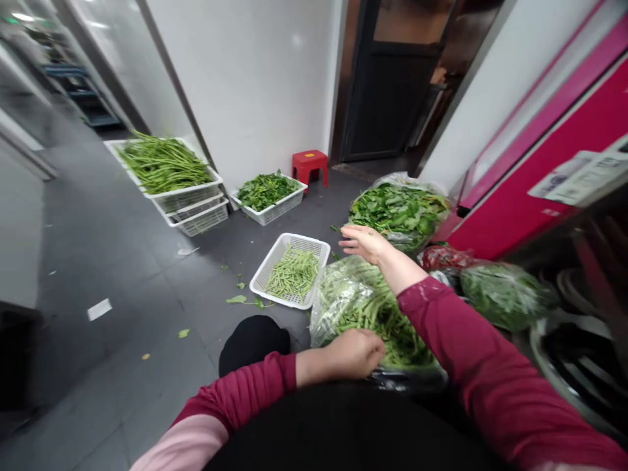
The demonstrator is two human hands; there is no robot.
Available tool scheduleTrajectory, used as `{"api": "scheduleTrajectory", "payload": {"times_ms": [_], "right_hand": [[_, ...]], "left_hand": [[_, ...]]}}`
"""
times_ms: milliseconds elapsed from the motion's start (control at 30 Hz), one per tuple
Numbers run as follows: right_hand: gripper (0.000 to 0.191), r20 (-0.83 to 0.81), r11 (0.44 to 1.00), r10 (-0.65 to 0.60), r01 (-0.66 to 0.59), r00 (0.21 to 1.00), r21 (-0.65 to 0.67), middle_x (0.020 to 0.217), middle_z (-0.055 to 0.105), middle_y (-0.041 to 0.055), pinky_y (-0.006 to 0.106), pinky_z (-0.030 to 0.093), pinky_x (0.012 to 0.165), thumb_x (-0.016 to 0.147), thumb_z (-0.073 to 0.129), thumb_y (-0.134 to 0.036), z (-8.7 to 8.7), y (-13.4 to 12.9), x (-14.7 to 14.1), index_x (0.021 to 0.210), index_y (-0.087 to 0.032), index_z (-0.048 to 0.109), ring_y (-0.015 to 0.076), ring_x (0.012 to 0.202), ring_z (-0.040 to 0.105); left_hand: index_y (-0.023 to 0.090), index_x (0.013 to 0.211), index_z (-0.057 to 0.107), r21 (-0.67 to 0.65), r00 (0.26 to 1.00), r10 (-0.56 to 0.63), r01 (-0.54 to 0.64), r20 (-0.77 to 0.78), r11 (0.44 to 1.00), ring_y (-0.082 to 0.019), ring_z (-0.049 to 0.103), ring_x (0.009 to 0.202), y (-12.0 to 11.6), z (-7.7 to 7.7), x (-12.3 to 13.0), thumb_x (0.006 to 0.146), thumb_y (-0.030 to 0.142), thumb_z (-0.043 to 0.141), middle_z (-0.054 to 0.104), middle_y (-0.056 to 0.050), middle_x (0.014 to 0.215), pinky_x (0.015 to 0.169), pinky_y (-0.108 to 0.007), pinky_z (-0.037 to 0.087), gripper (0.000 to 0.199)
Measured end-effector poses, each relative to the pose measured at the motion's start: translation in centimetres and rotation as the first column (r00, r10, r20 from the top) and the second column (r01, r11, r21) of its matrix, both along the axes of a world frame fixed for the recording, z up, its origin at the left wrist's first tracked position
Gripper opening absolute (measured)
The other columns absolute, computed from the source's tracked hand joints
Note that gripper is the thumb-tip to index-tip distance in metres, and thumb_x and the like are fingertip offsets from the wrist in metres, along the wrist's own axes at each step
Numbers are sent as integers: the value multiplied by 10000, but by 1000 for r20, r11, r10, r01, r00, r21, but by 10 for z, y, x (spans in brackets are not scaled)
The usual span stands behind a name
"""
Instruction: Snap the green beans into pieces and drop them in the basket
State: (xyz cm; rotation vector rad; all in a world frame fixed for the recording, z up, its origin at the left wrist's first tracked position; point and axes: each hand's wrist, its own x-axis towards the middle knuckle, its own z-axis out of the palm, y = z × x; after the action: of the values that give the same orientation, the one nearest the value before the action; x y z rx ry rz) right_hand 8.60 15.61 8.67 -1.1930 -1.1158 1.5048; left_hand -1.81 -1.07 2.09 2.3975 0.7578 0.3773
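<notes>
My left hand is closed, knuckles up, at the near edge of a clear plastic bag full of long green beans. Its fingertips are turned away, so anything in them is hidden. My right hand is held above the bag's far side with its fingers stretched out and nothing in them. Just left of the bag, a white plastic basket on the floor holds short cut pieces of green bean.
Stacked white baskets bear long green stems. Another basket of leafy greens stands near a red stool. Bagged greens and another filled bag lie right, by a pink panel. Loose leaves litter the floor.
</notes>
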Motion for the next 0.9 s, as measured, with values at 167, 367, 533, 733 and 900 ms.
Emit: {"api": "scheduleTrajectory", "payload": {"times_ms": [167, 367, 533, 733, 900], "right_hand": [[182, -241, 985, -134, 103, 961, -136, 585, 534, -17, 150, 248, 318, 671, 628, -283, -34, -91, 103, 792, -149, 601, 30, 378, 361], [168, -308, 881, -360, 212, 881, -423, 502, 421, -58, 133, 116, 306, 637, 642, -246, -110, -167, 150, 735, -126, 576, -2, 339, 230], [219, -286, 955, -216, 140, 934, -262, 521, 421, -60, 146, 103, 321, 648, 638, -308, -111, -178, 145, 761, -135, 566, 4, 343, 260], [229, -67, 962, -211, 195, 975, -193, 488, 429, -71, 151, 112, 304, 645, 611, -342, -103, -174, 139, 752, -154, 534, 17, 311, 274], [292, -109, 973, -173, 153, 979, -174, 530, 451, -65, 159, 142, 301, 630, 625, -406, -106, -172, 125, 741, -162, 509, 20, 327, 302]], "left_hand": [[162, 896, 613, -77, 978, 210, -209, 11, 975, -126, 580, 790, 25, 8, 18, 732, 112, 388, 645, -45, 870, 761, -224, 442, 282], [103, 828, 646, -32, 792, 294, -366, -536, 930, -245, 594, 847, 47, -4, 78, 718, 251, 481, 638, -159, 879, 765, -329, 449, 248], [139, 843, 640, -45, 758, 341, -437, -556, 898, -212, 597, 808, 53, -25, 97, 647, 260, 570, 644, -105, 848, 717, -272, 449, 241], [123, 695, 604, -138, 807, 389, -490, -445, 861, -133, 540, 565, 51, -33, 98, 617, 206, 578, 589, -35, 613, 543, -225, 418, 117], [135, 679, 530, -312, 894, 426, -448, -140, 838, -47, 418, 449, 52, -8, 93, 634, 226, 585, 487, 47, 544, 452, -160, 348, 116]]}}
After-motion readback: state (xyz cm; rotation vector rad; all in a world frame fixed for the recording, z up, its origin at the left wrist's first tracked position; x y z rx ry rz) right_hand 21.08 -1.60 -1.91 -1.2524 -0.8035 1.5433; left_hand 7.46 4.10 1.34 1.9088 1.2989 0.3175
